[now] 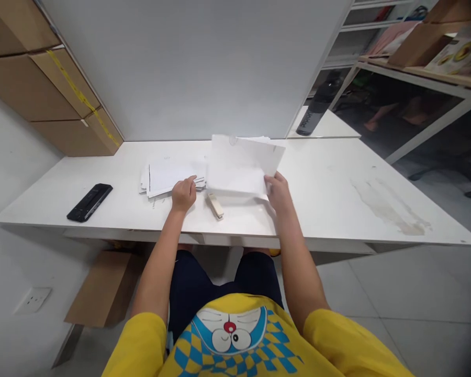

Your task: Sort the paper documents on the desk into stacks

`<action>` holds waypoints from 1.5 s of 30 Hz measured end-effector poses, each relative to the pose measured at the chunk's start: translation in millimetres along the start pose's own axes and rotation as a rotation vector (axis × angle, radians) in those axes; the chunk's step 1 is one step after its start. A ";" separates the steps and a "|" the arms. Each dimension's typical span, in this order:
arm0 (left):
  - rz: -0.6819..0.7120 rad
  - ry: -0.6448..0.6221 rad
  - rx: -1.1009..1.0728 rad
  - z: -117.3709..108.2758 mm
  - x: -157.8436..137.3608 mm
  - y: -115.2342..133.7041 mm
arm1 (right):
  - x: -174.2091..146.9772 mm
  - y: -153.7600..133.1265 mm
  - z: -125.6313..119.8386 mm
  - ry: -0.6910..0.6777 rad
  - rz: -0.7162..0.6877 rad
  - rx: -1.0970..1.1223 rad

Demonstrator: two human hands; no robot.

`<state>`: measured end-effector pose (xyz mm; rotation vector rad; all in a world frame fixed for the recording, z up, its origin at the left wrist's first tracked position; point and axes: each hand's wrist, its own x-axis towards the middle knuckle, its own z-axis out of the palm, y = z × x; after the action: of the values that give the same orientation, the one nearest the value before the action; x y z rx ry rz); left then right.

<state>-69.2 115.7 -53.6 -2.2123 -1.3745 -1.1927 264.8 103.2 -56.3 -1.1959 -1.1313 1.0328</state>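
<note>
My right hand (278,191) grips white paper (245,165) by its right edge, holding it tilted up off the desk. Curled at the near right edge of a loose stack of paper (168,177), my left hand (183,195) has its fingertips on the sheets there. The stack's edges are uneven, and a dark line runs down the left part of its top sheet. A cream stapler (215,206) lies on the desk between my hands, close below the raised paper. More paper (261,139) shows partly behind the raised paper, mostly hidden.
The white desk (329,204) meets a grey panel (204,68) at the back. A black phone-like device (89,202) lies at the left. Cardboard boxes (58,89) stand in the left corner, and a dark bottle (317,107) stands at the back right. Another person's feet (392,118) show beyond.
</note>
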 end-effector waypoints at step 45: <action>0.201 -0.599 -0.294 -25.4 -14.8 77.0 | -97.8 -31.7 -72.7 -0.314 0.435 -0.370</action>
<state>-20.2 52.0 -35.2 -3.0018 -1.1661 -0.7219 322.0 -7.1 -35.6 -1.6643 -1.3813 1.4181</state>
